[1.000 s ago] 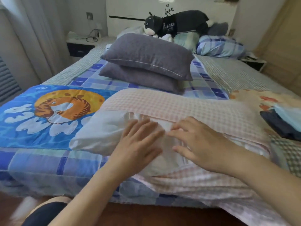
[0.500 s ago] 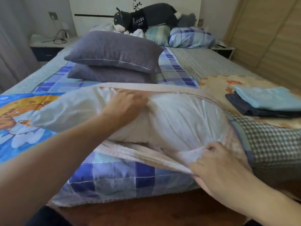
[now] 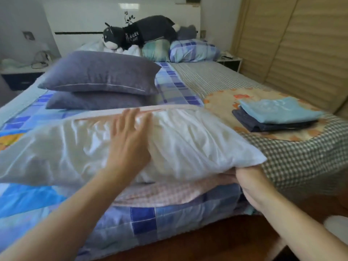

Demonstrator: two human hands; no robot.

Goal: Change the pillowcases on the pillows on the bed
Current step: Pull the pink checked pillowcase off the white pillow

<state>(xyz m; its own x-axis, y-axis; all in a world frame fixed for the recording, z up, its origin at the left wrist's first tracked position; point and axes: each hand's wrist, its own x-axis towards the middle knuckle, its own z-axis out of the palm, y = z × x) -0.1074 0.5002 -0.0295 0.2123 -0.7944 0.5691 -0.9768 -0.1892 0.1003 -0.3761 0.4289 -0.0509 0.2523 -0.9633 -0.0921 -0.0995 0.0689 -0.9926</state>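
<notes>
A bare white pillow (image 3: 188, 144) lies across the foot of the bed, nearly out of its pink checked pillowcase (image 3: 165, 193), which is bunched under it and along its far edge. My left hand (image 3: 130, 142) rests flat on top of the pillow with fingers straight. My right hand (image 3: 250, 183) is tucked under the pillow's right corner, gripping the pink pillowcase there; its fingers are hidden. Two grey pillows (image 3: 101, 72) are stacked behind. Folded light blue and dark blue pillowcases (image 3: 276, 113) lie at the right.
A blue patchwork quilt (image 3: 143, 223) covers the bed's near edge. A plush black cat (image 3: 139, 32) and checked pillows (image 3: 192, 50) sit at the headboard. A wooden wardrobe (image 3: 301, 44) stands at the right, a nightstand (image 3: 20, 76) at the left. Wooden floor lies below.
The pink pillowcase has been pulled further off, baring most of the white pillow. My left hand opened flat on top of it. My right hand moved right to the pillow's corner.
</notes>
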